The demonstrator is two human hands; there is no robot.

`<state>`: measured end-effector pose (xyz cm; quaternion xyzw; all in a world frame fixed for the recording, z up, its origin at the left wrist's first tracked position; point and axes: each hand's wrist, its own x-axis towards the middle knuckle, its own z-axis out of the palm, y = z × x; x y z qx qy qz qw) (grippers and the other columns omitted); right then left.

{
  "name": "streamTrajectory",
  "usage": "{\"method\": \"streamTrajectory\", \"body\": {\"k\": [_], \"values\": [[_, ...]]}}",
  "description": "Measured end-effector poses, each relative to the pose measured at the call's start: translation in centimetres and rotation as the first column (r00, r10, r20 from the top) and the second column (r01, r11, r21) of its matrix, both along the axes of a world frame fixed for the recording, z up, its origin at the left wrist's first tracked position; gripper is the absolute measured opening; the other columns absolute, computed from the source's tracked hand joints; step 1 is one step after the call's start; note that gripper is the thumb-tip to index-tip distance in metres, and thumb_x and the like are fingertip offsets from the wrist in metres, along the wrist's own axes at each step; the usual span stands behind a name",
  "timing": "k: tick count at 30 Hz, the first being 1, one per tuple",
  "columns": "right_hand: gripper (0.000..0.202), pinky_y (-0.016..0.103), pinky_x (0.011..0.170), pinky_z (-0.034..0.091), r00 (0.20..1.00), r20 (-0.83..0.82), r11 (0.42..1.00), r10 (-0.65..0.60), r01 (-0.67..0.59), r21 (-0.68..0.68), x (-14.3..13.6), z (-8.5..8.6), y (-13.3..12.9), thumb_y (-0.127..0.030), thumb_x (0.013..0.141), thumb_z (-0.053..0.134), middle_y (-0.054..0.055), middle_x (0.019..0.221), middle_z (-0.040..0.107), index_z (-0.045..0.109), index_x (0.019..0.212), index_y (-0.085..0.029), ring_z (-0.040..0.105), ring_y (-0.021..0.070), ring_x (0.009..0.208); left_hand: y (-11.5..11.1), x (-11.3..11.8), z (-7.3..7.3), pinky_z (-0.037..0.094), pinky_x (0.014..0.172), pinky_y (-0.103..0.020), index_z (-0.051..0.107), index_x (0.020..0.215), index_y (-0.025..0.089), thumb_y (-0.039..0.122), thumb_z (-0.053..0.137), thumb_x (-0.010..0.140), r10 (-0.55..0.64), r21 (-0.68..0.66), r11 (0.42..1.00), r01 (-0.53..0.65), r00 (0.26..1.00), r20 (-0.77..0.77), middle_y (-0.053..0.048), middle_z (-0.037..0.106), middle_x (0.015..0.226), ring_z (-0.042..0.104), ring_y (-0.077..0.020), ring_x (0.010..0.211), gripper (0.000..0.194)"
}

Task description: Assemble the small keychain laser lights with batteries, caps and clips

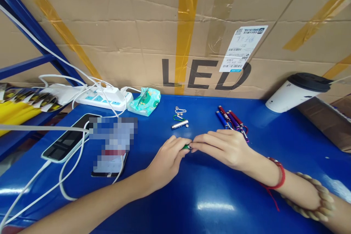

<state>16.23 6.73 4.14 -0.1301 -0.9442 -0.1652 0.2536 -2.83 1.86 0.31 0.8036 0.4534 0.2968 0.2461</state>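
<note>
Over the middle of the blue table, my left hand (168, 157) is closed around a small green keychain flashlight (186, 147); most of its tube is hidden by the fingers. My right hand (223, 148) meets it from the right, its fingertips pinching the tube's dark end. Just beyond the hands lie a silver flashlight tube (180, 124), a green carabiner clip (178, 117), a silver clip (181, 110) and several tiny metal bits. Behind my right hand is a bunch of red, blue and purple keychain flashlights (226, 117) with clips.
On the left, two phones (68, 139) (109, 164) lie among white cables, near a white power strip (104, 100). A green tissue pack (145, 101) is beside the strip. A lidded paper cup (296, 93) leans at the right. A large cardboard box (137, 25) walls the back.
</note>
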Motion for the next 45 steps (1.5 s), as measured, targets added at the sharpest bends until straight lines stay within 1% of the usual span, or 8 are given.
{"method": "streamTrajectory", "body": {"k": [4, 9, 23, 25, 31, 36, 39, 45], "values": [[0.024, 0.02, 0.052, 0.038, 0.994, -0.082, 0.951, -0.066, 0.038, -0.307, 0.0, -0.3, 0.1, -0.027, 0.092, 0.047, -0.003, 0.077, 0.067, 0.066, 0.08, -0.02, 0.06, 0.0062, 0.06, 0.0, -0.1, -0.1, 0.041, 0.071, -0.029, 0.054, 0.096, 0.019, 0.014, 0.033, 0.093, -0.015, -0.005, 1.0, 0.014, 0.999, -0.043, -0.001, 0.061, 0.081, 0.049, -0.0175, 0.074, 0.021], [0.028, 0.019, 0.052, 0.039, 0.982, -0.097, 0.783, -0.161, 0.067, -0.619, -0.2, -0.1, 0.4, -0.043, 0.082, 0.058, -0.002, 0.07, 0.066, 0.068, 0.067, -0.021, 0.061, 0.0085, 0.061, 0.0, -0.3, -0.2, 0.043, 0.074, -0.028, 0.052, 0.094, 0.019, 0.013, 0.038, 0.092, -0.069, -0.022, 0.997, 0.069, 0.998, -0.005, -0.002, 0.062, 0.089, 0.054, -0.0168, 0.081, 0.015], [0.015, 0.02, 0.054, 0.043, 0.973, -0.033, 0.506, -0.227, 0.089, -0.858, -0.6, -1.0, -0.1, -0.032, 0.076, 0.067, 0.0, 0.071, 0.067, 0.068, 0.068, -0.018, 0.059, 0.0099, 0.057, -0.2, -0.4, -1.4, 0.051, 0.067, -0.029, 0.041, 0.08, 0.021, 0.015, 0.035, 0.09, -0.091, 0.053, 0.994, 0.092, 0.996, -0.02, -0.002, 0.056, 0.075, 0.061, -0.017, 0.071, 0.013], [0.019, 0.02, 0.05, 0.043, 0.96, -0.035, 0.4, -0.276, 0.082, -0.913, -0.9, -1.0, -0.2, -0.033, 0.074, 0.068, 0.001, 0.067, 0.066, 0.068, 0.066, -0.017, 0.057, 0.0089, 0.05, -0.1, -0.4, -1.5, 0.051, 0.066, -0.029, 0.041, 0.079, 0.021, 0.016, 0.034, 0.091, -0.086, 0.096, 0.991, 0.091, 0.995, -0.059, -0.001, 0.054, 0.071, 0.06, -0.017, 0.069, 0.014], [0.028, 0.017, 0.037, 0.036, 0.945, 0.073, -0.097, -0.317, 0.044, -0.994, -1.1, -1.6, 0.1, -0.04, 0.064, 0.073, -0.001, 0.054, 0.06, 0.068, 0.066, -0.013, 0.046, 0.0053, 0.039, -0.1, -0.3, -1.6, 0.045, 0.052, -0.024, 0.041, 0.079, 0.02, 0.018, 0.027, 0.095, -0.076, 0.319, 0.94, 0.121, 0.986, -0.149, -0.001, 0.054, 0.068, 0.053, -0.0156, 0.059, 0.021], [0.03, 0.014, 0.035, 0.032, 0.967, 0.044, -0.319, -0.252, -0.04, -0.947, -0.9, -2.3, 0.7, -0.04, 0.059, 0.076, -0.005, 0.05, 0.052, 0.064, 0.06, -0.013, 0.038, 0.0025, 0.04, 0.0, -0.3, -1.7, 0.038, 0.046, -0.025, 0.041, 0.075, 0.02, 0.016, 0.023, 0.096, -0.076, 0.372, 0.914, 0.159, 0.971, -0.227, -0.002, 0.055, 0.065, 0.049, -0.0164, 0.056, 0.028], [0.035, 0.013, 0.031, 0.026, 0.97, 0.09, -0.367, -0.228, 0.0, -0.93, -1.0, -2.4, 0.9, -0.045, 0.06, 0.075, -0.005, 0.052, 0.052, 0.061, 0.06, -0.013, 0.036, 0.0014, 0.037, 0.2, -0.4, -1.7, 0.04, 0.049, -0.025, 0.043, 0.08, 0.019, 0.015, 0.025, 0.096, -0.08, 0.341, 0.925, 0.165, 0.965, -0.249, -0.003, 0.058, 0.069, 0.052, -0.0169, 0.059, 0.024], [0.041, 0.013, 0.025, 0.023, 0.959, 0.144, -0.349, -0.243, 0.051, -0.936, -1.2, -2.7, 0.9, -0.052, 0.066, 0.069, -0.004, 0.053, 0.054, 0.06, 0.065, -0.012, 0.036, 0.0012, 0.032, 0.4, -0.5, -1.2, 0.045, 0.058, -0.025, 0.045, 0.094, 0.02, 0.012, 0.033, 0.092, -0.042, 0.228, 0.969, 0.094, 0.973, -0.226, -0.002, 0.063, 0.082, 0.058, -0.0163, 0.068, 0.015]]}}
